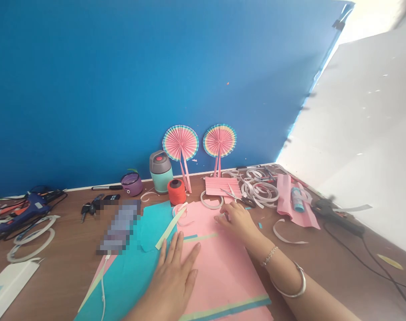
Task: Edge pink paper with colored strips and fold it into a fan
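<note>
My left hand (178, 267) lies flat with fingers spread on a large pink paper sheet (219, 276) that has green and blue strips along its edges. At the sheet's upper right, my right hand (238, 220) rests with bent fingers slightly apart and nothing visible in them. Just beyond it are scissors (232, 194) and a pleated pink paper piece (218, 186). A white ring of tape (211, 200) lies beside that piece. Teal paper (132, 272) sits under and left of the pink sheet, with a pale green strip (171, 226) near my left fingertips.
Two round pleated paper fans (180, 142) lean against the blue wall. Before it stand a teal flask (161, 174), a red spool (176, 192) and a purple cup (132, 184). Curled white strips (263, 191), a black glue gun (339, 216) and cable are right; a blue glue gun (25, 211) is left.
</note>
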`<state>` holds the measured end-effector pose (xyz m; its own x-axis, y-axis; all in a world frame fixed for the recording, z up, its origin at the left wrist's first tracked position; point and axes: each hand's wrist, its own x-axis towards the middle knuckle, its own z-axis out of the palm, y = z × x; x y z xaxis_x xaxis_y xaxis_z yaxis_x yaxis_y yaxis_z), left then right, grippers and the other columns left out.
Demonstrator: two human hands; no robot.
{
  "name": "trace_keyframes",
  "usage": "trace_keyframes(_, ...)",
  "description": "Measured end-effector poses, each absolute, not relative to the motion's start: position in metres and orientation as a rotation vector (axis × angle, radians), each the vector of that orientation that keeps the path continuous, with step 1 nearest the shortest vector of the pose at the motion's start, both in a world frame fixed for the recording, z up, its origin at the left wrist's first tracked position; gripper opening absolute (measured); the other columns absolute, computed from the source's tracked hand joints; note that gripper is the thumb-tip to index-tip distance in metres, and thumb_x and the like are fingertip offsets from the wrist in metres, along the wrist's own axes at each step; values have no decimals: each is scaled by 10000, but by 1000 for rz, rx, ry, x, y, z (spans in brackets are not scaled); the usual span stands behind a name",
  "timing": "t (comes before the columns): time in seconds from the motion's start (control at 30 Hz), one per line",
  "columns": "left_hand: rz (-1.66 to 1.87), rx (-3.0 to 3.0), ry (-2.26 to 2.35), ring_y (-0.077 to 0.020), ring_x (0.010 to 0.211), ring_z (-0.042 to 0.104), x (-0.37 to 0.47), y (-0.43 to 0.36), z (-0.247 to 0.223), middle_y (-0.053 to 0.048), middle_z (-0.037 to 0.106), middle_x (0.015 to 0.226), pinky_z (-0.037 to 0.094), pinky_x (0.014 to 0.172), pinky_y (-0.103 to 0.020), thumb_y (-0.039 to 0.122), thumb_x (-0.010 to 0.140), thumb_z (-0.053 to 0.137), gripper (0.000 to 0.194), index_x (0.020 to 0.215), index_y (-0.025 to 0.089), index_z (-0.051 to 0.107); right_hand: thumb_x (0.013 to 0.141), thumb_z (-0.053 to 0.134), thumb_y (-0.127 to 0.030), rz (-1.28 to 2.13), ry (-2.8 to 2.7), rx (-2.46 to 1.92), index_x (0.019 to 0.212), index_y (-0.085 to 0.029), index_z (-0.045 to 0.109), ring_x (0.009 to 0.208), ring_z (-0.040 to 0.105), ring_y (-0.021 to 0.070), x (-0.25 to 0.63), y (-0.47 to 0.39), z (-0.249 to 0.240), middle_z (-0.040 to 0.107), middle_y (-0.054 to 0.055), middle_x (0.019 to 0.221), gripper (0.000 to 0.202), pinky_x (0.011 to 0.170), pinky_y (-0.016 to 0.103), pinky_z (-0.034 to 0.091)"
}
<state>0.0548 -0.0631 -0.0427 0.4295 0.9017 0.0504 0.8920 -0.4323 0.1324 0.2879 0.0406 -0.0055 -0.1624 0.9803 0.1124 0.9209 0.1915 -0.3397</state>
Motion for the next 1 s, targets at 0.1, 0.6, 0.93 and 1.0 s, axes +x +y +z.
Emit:
trace_keyframes(0.1,162,2596,1618,-329,1391,181,55,-62,-35,-77,218,1526,227,1086,-592,413,944,334,510,1438,293,286,823,499,-202,266,-2172,-1748,897,-177,607,871,518,208,284,40,-7,586,67,889,133,743,289,336)
trace_keyframes(0.6,579,2217,2250,-275,1126,533,13,-23,-14,-120,609,1193,452,917,-449,169,868,338,407,1234,135,514,866,423,-166,-89,-2004,-2042,1025,-175,591,1009,495,277,295,44,0,575,132,1083,231,800,376,339)
trace_keyframes(0.93,152,1989,2457,-396,1207,438,9,-18,-7,-227,398,1406,404,901,-520,235,927,258,516,1399,36,322,859,456,-229,-24,-1938,-2284,1039,-116,562,1024,549,309,311,53,5,588,180,1053,238,769,349,368)
trace_keyframes(1.0,148,1920,2473,-390,1189,451,9,-17,-2,-221,415,1390,400,892,-527,288,926,296,539,1413,59,296,858,467,-243,0,-1939,-2313,1040,-113,561,1033,554,309,311,52,7,592,180,1061,242,778,351,374)
